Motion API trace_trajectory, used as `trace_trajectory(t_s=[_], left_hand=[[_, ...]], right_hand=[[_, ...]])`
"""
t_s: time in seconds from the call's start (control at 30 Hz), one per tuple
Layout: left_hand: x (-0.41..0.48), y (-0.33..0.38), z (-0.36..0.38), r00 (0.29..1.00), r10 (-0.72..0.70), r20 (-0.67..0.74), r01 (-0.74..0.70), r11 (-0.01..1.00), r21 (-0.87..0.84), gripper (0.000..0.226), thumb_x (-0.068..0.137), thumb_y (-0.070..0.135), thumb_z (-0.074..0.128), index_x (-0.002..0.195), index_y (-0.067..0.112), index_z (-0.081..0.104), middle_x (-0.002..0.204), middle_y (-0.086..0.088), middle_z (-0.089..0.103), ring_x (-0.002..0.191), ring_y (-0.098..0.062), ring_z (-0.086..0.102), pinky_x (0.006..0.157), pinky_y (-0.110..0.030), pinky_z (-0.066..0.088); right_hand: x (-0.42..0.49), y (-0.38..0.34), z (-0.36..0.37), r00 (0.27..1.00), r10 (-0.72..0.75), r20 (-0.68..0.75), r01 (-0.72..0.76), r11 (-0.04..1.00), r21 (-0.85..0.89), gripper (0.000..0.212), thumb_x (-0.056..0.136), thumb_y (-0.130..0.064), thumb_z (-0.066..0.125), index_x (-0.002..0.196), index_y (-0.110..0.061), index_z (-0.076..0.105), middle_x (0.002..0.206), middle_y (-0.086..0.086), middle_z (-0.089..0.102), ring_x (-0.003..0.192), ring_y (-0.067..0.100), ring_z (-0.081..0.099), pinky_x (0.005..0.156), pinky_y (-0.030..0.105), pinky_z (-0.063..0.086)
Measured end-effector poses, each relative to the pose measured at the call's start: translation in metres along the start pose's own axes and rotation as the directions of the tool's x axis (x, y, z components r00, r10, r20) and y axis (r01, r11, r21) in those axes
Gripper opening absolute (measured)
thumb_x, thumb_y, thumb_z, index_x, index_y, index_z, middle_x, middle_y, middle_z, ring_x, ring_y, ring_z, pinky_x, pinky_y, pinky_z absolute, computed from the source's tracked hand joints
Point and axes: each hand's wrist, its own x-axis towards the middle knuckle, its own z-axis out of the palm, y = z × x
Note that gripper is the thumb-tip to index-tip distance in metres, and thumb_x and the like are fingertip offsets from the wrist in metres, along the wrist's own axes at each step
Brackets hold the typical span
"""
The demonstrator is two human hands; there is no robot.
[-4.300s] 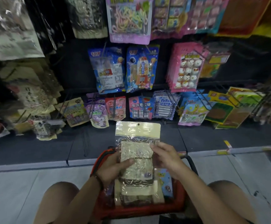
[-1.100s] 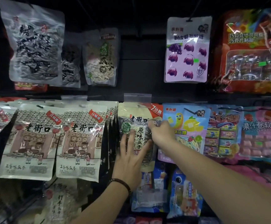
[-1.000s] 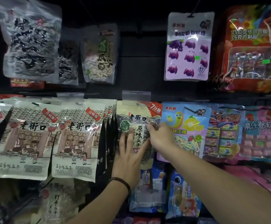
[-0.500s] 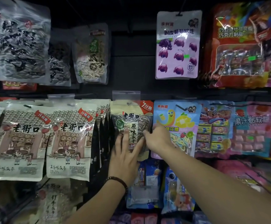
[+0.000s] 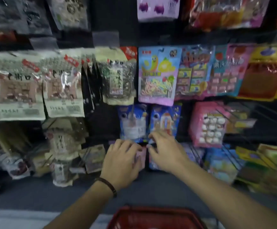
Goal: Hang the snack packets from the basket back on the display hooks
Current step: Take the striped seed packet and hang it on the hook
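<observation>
Blurred head-camera view of a shop's snack display, as I watch it from the remote station. Nearest, at the bottom edge, is the rim of a red plastic shopping basket [image 5: 152, 212]; I cannot make out what lies in it.

Two bare forearms reach forward over the basket. The left hand [image 5: 122, 162], with a dark braided bracelet [image 5: 108, 185] on its wrist, has its back to the camera and its fingers loosely curled. I see nothing in its grip. The right hand [image 5: 165, 154] is just beside it, fingers also loosely bent, its grip likewise released as far as the blur allows. Both hands are in front of the lowest row of hanging packets, and their fingertips are near the bottom edges of two blue plastic packets [image 5: 132, 121] hanging side by side above them. I cannot tell whether they touch.

To the right of these hangs a pink packet with rows of round white sweets [image 5: 208, 124].

Further up, in the middle row, the beige-topped clear packet of dark striped seeds [image 5: 116, 76] hangs on the display, well above both hands, between a stack of black-sided packets [image 5: 89, 86] on its left and a blue-and-lilac packet of coloured gummy strings [image 5: 157, 75] on its right. Left of these hang two white packets printed with a brown street scene [image 5: 18, 85].

At the top edge, a lilac packet [image 5: 157, 9] is partly in view.
</observation>
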Motion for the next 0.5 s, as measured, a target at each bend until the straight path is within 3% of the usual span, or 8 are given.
trace_trajectory(t_s=[0.07,0.13,0.23,0.33,0.43,0.5], left_hand=[[-0.048,0.024,0.027,0.992,0.002,0.128,0.009,0.996,-0.083,0.019,0.085,0.033,0.063,0.103,0.024,0.063,0.100,0.000,0.061,0.091,-0.030,0.057,0.075,-0.046,0.050],[-0.097,0.048,0.056,0.941,-0.069,0.331,0.124,0.981,-0.148,0.027,0.081,0.034,0.063,0.107,0.025,0.064,0.105,0.000,0.061,0.093,-0.029,0.059,0.079,-0.044,0.052],[-0.173,0.072,0.102,0.746,-0.211,0.631,0.379,0.914,-0.143,0.040,0.083,0.033,0.064,0.122,0.022,0.064,0.123,-0.004,0.062,0.110,-0.032,0.061,0.094,-0.042,0.050],[-0.233,0.091,0.139,0.529,-0.261,0.807,0.585,0.801,-0.124,0.043,0.094,0.036,0.062,0.134,0.019,0.058,0.137,-0.004,0.057,0.127,-0.027,0.055,0.106,-0.034,0.043],[-0.266,0.099,0.165,0.415,-0.354,0.838,0.791,0.596,-0.139,0.049,0.095,0.031,0.070,0.138,0.014,0.055,0.137,-0.007,0.059,0.126,-0.027,0.059,0.106,-0.032,0.046],[-0.281,0.098,0.178,0.348,-0.435,0.830,0.872,0.475,-0.117,0.050,0.092,0.019,0.074,0.138,0.008,0.057,0.133,-0.006,0.063,0.125,-0.032,0.062,0.101,-0.021,0.048]], right_hand=[[-0.050,0.016,0.037,0.996,0.054,0.065,-0.055,0.998,0.018,0.024,0.099,-0.037,0.058,0.119,-0.024,0.057,0.121,0.003,0.063,0.111,0.031,0.062,0.088,0.044,0.055],[-0.098,0.038,0.078,0.972,0.163,0.169,-0.171,0.985,0.033,0.020,0.098,-0.037,0.059,0.114,-0.025,0.060,0.118,0.004,0.065,0.110,0.031,0.064,0.090,0.044,0.055],[-0.164,0.071,0.137,0.851,0.391,0.351,-0.423,0.906,0.017,0.018,0.094,-0.036,0.063,0.107,-0.024,0.069,0.110,0.006,0.076,0.107,0.031,0.071,0.085,0.037,0.058],[-0.222,0.101,0.187,0.706,0.548,0.448,-0.639,0.766,0.069,0.015,0.091,-0.029,0.067,0.099,-0.020,0.075,0.098,0.004,0.081,0.096,0.027,0.076,0.077,0.032,0.055],[-0.275,0.121,0.231,0.542,0.674,0.502,-0.835,0.499,0.232,0.007,0.092,-0.026,0.075,0.095,-0.019,0.074,0.094,0.001,0.078,0.091,0.021,0.072,0.082,0.029,0.053],[-0.304,0.128,0.250,0.401,0.736,0.545,-0.915,0.346,0.206,0.021,0.089,-0.028,0.080,0.105,-0.018,0.071,0.099,0.004,0.077,0.093,0.024,0.072,0.083,0.029,0.054]])
